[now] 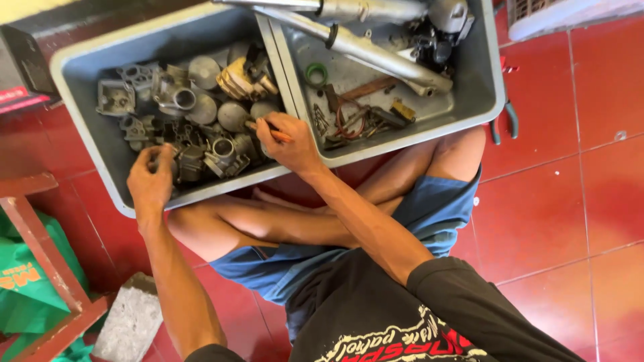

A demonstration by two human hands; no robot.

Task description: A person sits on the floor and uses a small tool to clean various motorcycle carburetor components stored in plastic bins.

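The glossy red tiled floor (pixel 570 167) carries two grey plastic tubs: a left tub (pixel 100 144) and a right tub (pixel 486 87), side by side. A grey concrete block (pixel 131 322) and green-handled pliers (pixel 504 121) also lie on it.

I'm seeing a second grey tray (pixel 477 80) sitting just beside the parts one, holding long metal tubes (pixel 362 47), a green ring (pixel 316 72), a red wire loop (pixel 347 119) and a dark engine part (pixel 436 40). Pliers (pixel 504 121) are lying on the red tiled floor (pixel 570 201) by that tray's corner. A grey concrete block (pixel 131 320) is resting lower left, near a red wooden frame (pixel 47 268) and a green bag (pixel 27 281). A white slatted basket (pixel 563 12) is showing top right.
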